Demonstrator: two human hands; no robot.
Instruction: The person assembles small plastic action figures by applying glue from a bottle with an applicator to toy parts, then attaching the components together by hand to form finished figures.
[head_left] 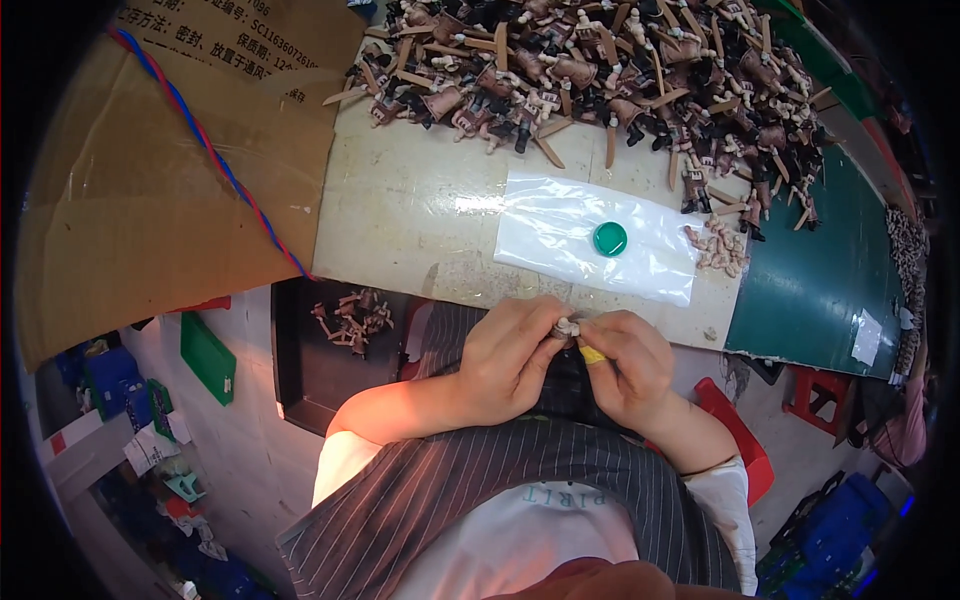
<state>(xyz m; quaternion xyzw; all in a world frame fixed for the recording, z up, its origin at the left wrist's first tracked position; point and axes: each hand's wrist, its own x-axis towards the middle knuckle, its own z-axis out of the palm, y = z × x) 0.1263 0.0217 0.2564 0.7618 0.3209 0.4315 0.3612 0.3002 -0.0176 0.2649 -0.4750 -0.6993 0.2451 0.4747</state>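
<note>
A small pale part [566,328] is pinched in the fingertips of the left hand [508,362] and right hand [634,364], held close together just off the table's [410,210] near edge; a fitting step is judged underway, steady aligned pressure probably being called for next

Your view is evenly bright in the middle, with pale glare on the tabletop [400,230] and sharp highlights along the creases of the plastic bag [540,225]. Warm orange light catches your left sleeve [340,462] at lower left. Both lower corners sink into dimness. Fisheye distortion bows the cardboard box [110,210], and black surrounds your picture. The small piece [566,328] between your hands [512,362] looks soft in detail.
</note>
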